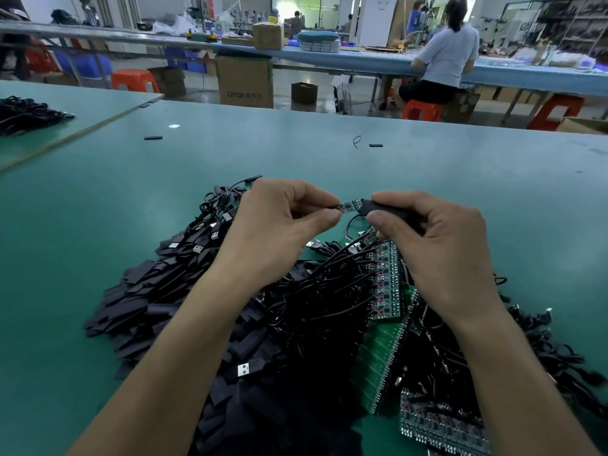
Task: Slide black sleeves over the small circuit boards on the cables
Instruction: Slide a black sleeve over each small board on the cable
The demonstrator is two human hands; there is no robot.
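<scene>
- 2 hands up over the pile: left hand [279, 225] pinches the left end of a small circuit board [349, 206] between thumb and forefinger, other fingers curled in.
- Board's long axis runs left-right, right end tipped slightly up and pointing into the mouth of a black sleeve [370, 208].
- Sleeve sits on the same line, open end facing left. Only the board's right tip is at or just inside the mouth; most of the board is bare.
- Right hand [437, 248] grips the sleeve between thumb and forefinger just behind the mouth; the rest of the sleeve is hidden in the hand.
- Board lies in the gap between the 2 sets of fingertips, clear of the table.
- Thin black cable [349, 223] loops down below the board.
- Underneath: heap of loose sleeves [131, 307] to the left, tangle of USB cables [312, 291] in the middle, row of wired boards [388, 278] under the right hand, green PCB panel [378, 350] below that.
- Green table mat [329, 159] beyond the hands carries 2 stray black pieces [153, 137] [375, 145] and a wire scrap [356, 141].
- Far bench: seated person [447, 54], back turned.
</scene>
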